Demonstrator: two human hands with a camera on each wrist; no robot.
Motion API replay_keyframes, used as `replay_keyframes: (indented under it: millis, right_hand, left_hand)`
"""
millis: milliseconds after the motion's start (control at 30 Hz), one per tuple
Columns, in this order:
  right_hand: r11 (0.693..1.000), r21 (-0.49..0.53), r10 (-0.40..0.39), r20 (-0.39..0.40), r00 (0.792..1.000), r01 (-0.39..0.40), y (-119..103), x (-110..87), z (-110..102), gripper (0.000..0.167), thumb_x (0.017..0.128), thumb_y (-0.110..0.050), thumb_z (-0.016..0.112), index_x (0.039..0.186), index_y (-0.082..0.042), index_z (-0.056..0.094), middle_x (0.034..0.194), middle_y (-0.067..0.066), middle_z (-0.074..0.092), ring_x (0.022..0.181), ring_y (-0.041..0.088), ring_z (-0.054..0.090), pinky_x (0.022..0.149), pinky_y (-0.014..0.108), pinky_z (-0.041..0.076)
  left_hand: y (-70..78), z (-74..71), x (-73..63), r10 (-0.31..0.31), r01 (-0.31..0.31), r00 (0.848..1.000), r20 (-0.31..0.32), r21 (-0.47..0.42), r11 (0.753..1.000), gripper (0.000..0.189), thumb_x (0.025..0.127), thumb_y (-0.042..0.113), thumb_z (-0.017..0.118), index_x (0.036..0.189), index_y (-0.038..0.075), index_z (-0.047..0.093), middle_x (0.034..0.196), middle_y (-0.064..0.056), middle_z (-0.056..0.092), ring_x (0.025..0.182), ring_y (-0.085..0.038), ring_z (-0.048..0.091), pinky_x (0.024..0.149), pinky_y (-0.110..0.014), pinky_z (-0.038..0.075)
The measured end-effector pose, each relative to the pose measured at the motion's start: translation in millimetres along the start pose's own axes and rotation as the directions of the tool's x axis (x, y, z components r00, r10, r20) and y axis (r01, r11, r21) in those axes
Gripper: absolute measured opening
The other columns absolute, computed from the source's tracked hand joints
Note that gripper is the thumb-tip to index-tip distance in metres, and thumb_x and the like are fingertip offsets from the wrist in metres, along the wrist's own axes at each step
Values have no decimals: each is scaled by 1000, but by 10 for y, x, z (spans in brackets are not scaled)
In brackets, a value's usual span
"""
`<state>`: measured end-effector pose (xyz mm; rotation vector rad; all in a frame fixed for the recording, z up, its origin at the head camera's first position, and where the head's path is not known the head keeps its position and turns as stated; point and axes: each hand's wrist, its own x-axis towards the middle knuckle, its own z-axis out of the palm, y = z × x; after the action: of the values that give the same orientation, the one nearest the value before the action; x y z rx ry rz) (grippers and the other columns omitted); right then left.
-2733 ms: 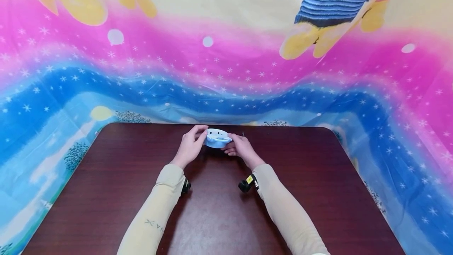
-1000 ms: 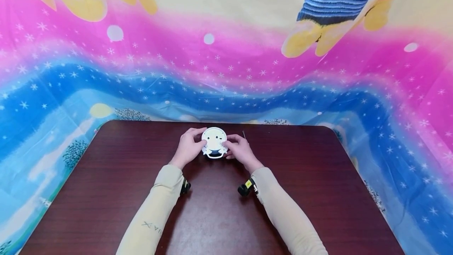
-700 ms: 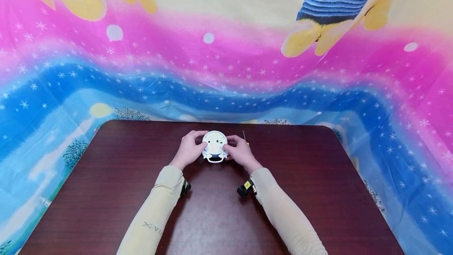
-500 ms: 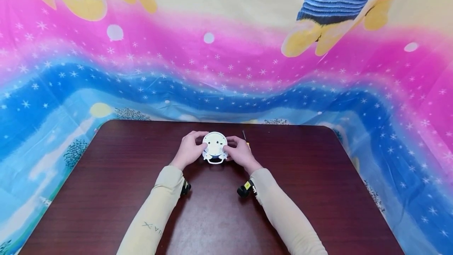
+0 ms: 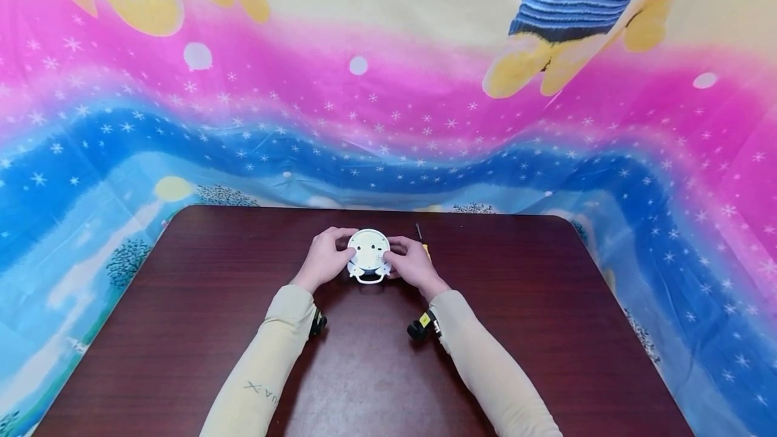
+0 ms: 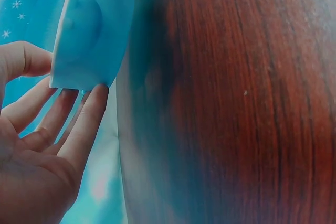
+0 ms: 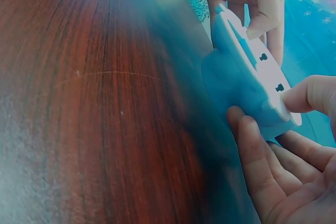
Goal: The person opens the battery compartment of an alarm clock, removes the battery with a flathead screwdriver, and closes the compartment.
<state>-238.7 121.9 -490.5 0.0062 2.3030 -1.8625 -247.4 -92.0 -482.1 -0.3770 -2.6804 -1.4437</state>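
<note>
Between both hands is a round plastic case [image 5: 368, 248], white on its flat face and light blue around its side. Two dark keyhole slots and a small loop handle show on it; the white face is turned up toward the head view, handle toward the person. My left hand [image 5: 324, 258] grips its left edge, thumb on the face. At the right edge my right hand [image 5: 415, 265] holds it likewise, thumb on the white face and fingers under the blue side [image 7: 226, 82]. The left wrist view shows the blue side [image 6: 92, 35] against the left fingertips.
Just beyond the right hand lies a screwdriver with a dark shaft [image 5: 419, 232] and a yellow handle, partly hidden by that hand. The dark brown table [image 5: 231, 248] ends shortly behind the hands, where a printed cloth backdrop [image 5: 364, 154] hangs.
The case has tipped from showing its blue side to showing its white face, then come slightly nearer the person with both hands. More of the screwdriver now shows.
</note>
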Motion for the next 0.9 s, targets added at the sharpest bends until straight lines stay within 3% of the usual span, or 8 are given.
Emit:
replay_keyframes:
  millis: [233, 567, 900]
  right_hand:
    - [1000, -11, 16, 5, 1000, -16, 52, -5, 14, 50, 90, -4, 60, 140, -2, 60, 130, 17, 65, 69, 18, 66, 59, 32, 59]
    - [994, -105, -6, 40, 999, 10, 55, -41, 37, 56, 94, -7, 60, 150, -14, 54, 140, 9, 61, 69, 19, 65, 57, 33, 58]
    - [994, -112, 9, 42, 999, -5, 65, -33, 47, 55, 94, -6, 60, 148, -15, 57, 136, 10, 63, 63, 17, 63, 57, 32, 58]
  left_hand:
    - [-2, 6, -13, -13, 13, 999, 34, 2, 1000, 43, 87, 2, 67, 130, 1, 69, 112, -13, 65, 100, -25, 66, 89, -39, 52]
    - [-34, 28, -36, -16, 14, 997, 76, 27, 1000, 43, 89, 4, 65, 131, 0, 68, 117, -17, 65, 102, -28, 67, 90, -40, 53]
    - [-69, 32, -44, -31, 29, 996, 89, 21, 999, 43, 89, 5, 65, 132, -2, 67, 120, -19, 64, 101, -28, 68, 89, -40, 54]
